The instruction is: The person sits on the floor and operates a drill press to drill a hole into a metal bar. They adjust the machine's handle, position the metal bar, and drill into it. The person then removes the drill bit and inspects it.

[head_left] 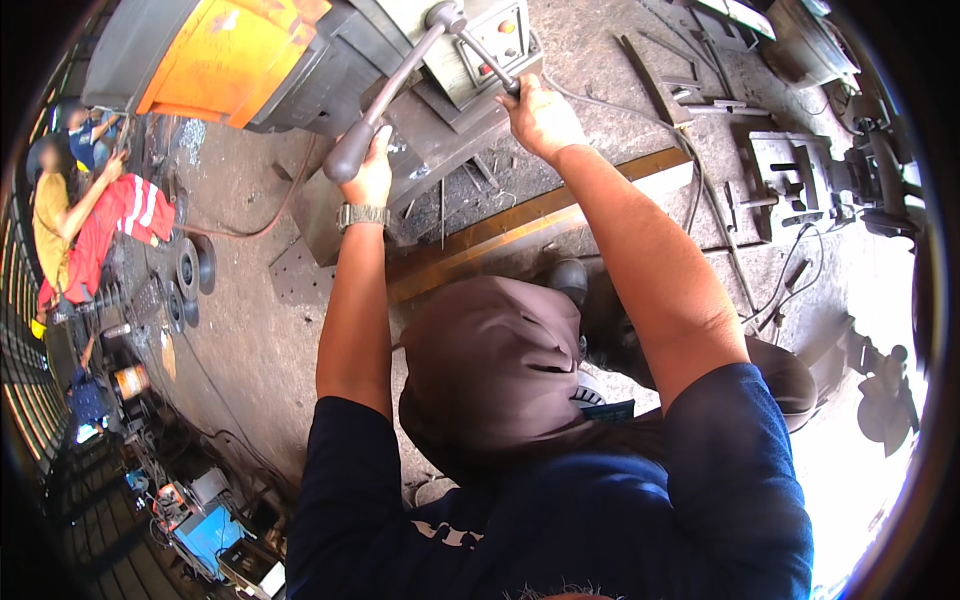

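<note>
A stained concrete floor [250,340] was strewn with metal bars [653,80] at the upper right. At upper centre, a lever [405,75] was gripped at its dark knob [349,153] by the fingers of the left hand [370,182]; a black grip [511,88] was held by the right hand's [545,117]. If either hold were loosened, the lever could be swung back; footing could be lost against the steel beam [505,228].

Co-worker [84,232] far L, yellow shirt [50,208] & red trousers [112,232]; round metal discs [188,268] nearby on flr [235,330]; blue box [212,535] btm L; metal drum [808,48] top R.
</note>
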{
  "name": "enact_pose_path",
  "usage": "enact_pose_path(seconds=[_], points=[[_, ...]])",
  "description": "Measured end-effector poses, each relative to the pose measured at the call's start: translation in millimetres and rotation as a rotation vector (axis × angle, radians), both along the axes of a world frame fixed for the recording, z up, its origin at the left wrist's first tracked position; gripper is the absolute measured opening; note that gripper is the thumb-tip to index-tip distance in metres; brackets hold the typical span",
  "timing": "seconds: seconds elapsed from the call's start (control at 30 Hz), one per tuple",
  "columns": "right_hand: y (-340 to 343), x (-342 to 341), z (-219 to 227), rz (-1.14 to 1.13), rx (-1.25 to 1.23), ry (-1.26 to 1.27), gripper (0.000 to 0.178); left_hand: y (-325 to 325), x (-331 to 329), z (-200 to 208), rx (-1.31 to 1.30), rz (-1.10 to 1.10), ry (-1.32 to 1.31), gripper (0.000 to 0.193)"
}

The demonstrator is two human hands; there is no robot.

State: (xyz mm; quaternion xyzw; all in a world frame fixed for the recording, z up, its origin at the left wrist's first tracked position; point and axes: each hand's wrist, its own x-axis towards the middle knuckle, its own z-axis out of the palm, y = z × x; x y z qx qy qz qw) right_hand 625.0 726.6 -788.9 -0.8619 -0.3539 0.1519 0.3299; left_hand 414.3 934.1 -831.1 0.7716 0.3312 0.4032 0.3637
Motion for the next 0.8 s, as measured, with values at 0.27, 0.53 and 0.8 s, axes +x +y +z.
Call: enact_pose_path(seconds=[0.27,0.53,0.8], points=[[4,-11,-4,0.032,0.044,0.034,0.042,-2,8,14,-0.059,-0.051,-0.053,0.026],[1,-3,-5,0.046,0.035,0.008,0.045,11,0,5,-0.171,-0.15,-0.073,0.03],[3,-8,-14,0.027,0.028,-0.032,0.046,-1,7,8,-0.218,-0.12,-0.171,0.031]])
